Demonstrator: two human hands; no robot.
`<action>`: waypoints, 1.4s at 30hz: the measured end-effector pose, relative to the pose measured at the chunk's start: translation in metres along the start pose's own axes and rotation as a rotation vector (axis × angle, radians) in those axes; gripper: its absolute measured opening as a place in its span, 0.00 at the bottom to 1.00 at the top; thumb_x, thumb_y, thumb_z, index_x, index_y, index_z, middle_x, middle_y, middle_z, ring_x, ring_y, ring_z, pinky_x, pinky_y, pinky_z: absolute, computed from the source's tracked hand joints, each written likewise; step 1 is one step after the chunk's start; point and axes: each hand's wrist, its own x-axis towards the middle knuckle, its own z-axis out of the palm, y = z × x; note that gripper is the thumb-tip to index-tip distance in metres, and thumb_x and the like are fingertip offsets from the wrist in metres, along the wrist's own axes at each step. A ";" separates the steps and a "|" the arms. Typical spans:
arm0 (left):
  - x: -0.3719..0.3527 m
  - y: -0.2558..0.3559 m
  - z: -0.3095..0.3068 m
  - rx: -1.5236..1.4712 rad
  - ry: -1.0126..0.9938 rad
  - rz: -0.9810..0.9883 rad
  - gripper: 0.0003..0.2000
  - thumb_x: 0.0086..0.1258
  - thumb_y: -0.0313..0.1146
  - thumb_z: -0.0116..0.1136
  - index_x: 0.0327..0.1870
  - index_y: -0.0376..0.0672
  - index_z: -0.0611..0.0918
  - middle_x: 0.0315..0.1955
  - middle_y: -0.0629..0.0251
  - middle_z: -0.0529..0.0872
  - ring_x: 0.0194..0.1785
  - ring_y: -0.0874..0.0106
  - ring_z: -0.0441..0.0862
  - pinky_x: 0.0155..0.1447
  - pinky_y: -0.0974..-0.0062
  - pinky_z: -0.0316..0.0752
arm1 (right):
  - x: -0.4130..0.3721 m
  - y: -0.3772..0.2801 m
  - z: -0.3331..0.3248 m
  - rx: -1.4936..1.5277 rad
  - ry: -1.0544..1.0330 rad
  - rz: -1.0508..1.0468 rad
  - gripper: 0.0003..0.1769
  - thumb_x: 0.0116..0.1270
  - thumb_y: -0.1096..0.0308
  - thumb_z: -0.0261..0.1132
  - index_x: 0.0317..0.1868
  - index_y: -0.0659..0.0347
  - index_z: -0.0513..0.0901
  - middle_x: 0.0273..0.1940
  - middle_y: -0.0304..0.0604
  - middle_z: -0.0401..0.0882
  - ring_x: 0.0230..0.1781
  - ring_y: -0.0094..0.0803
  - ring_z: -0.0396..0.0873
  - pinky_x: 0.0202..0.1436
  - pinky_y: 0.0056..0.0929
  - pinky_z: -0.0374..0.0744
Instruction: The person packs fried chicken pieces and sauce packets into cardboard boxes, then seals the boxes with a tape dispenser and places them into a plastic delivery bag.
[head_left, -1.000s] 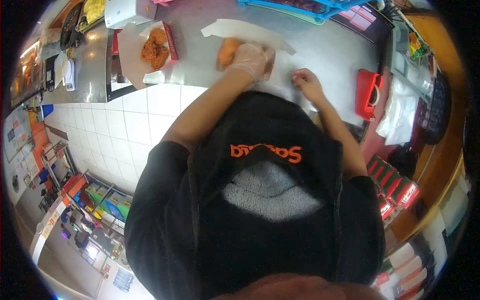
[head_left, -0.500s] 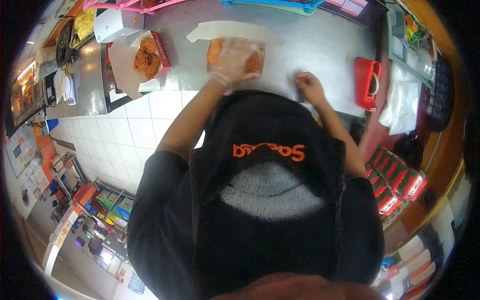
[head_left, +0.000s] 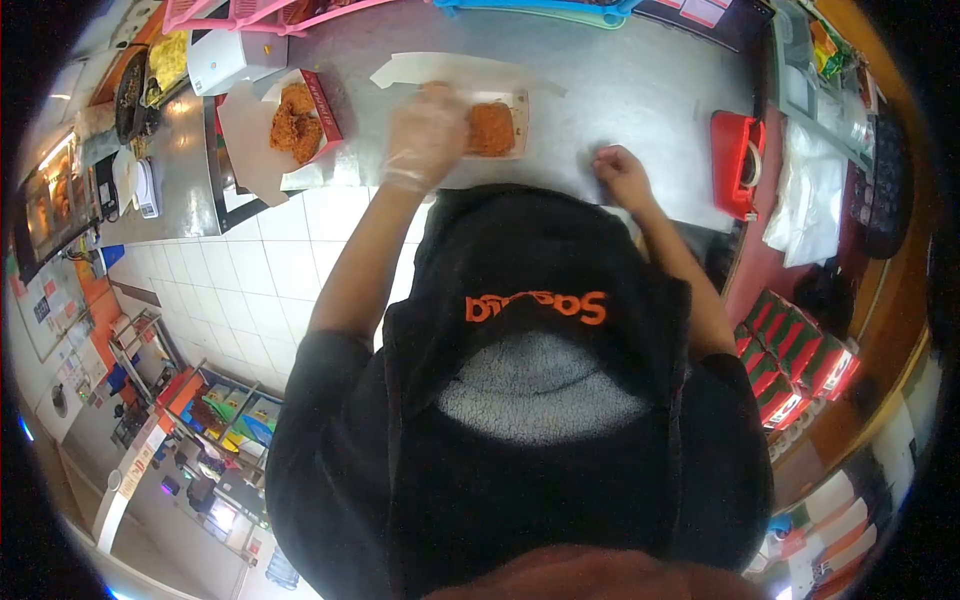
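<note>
My left hand [head_left: 425, 135], in a clear plastic glove, is over the left part of an open paper box [head_left: 522, 110] on the metal counter. Its fingers are curled and slightly blurred around a piece of fried chicken [head_left: 435, 88], of which only a bit of orange crust shows past them. A flat, orange-brown breaded piece [head_left: 491, 129] lies in the box's right part. The box's white lid [head_left: 430, 69] is folded back on the far side. My bare right hand [head_left: 622, 175] rests loosely curled at the counter's near edge, with nothing visible in it.
A second open box [head_left: 325, 110] with fried chicken [head_left: 296, 128] stands on the left. Behind it are a white device [head_left: 235, 62] and a pink basket [head_left: 260, 14]. A red tape dispenser [head_left: 732, 165] and plastic bags [head_left: 805, 210] lie on the right.
My left hand has moved left from the middle of the box, uncovering the breaded piece on the right. My right hand has stayed nearly in place.
</note>
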 end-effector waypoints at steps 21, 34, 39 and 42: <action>0.034 0.029 0.036 -0.188 0.055 0.557 0.28 0.51 0.40 0.71 0.54 0.40 0.76 0.51 0.52 0.81 0.56 0.58 0.77 0.60 0.61 0.70 | -0.006 -0.010 0.000 -0.020 -0.020 0.060 0.10 0.65 0.72 0.63 0.46 0.63 0.77 0.35 0.39 0.80 0.36 0.25 0.76 0.43 0.25 0.75; 0.016 -0.013 0.053 0.040 0.128 -0.178 0.24 0.55 0.50 0.65 0.46 0.42 0.80 0.40 0.55 0.82 0.47 0.58 0.79 0.50 0.55 0.69 | 0.004 -0.015 0.001 -0.063 0.011 0.022 0.12 0.63 0.71 0.65 0.46 0.63 0.78 0.37 0.39 0.80 0.37 0.25 0.77 0.44 0.25 0.76; 0.021 -0.021 0.040 0.047 0.319 0.336 0.22 0.52 0.39 0.68 0.51 0.50 0.80 0.43 0.59 0.82 0.47 0.57 0.80 0.50 0.56 0.72 | -0.001 -0.012 -0.003 -0.021 0.001 0.037 0.12 0.63 0.70 0.65 0.47 0.63 0.78 0.37 0.40 0.80 0.38 0.26 0.77 0.45 0.26 0.76; 0.041 -0.008 0.028 -0.160 0.101 0.509 0.26 0.48 0.38 0.70 0.54 0.53 0.79 0.48 0.61 0.82 0.51 0.57 0.80 0.53 0.55 0.74 | -0.001 -0.003 -0.005 0.058 -0.035 0.074 0.12 0.64 0.70 0.65 0.46 0.63 0.78 0.36 0.40 0.80 0.38 0.26 0.77 0.44 0.26 0.76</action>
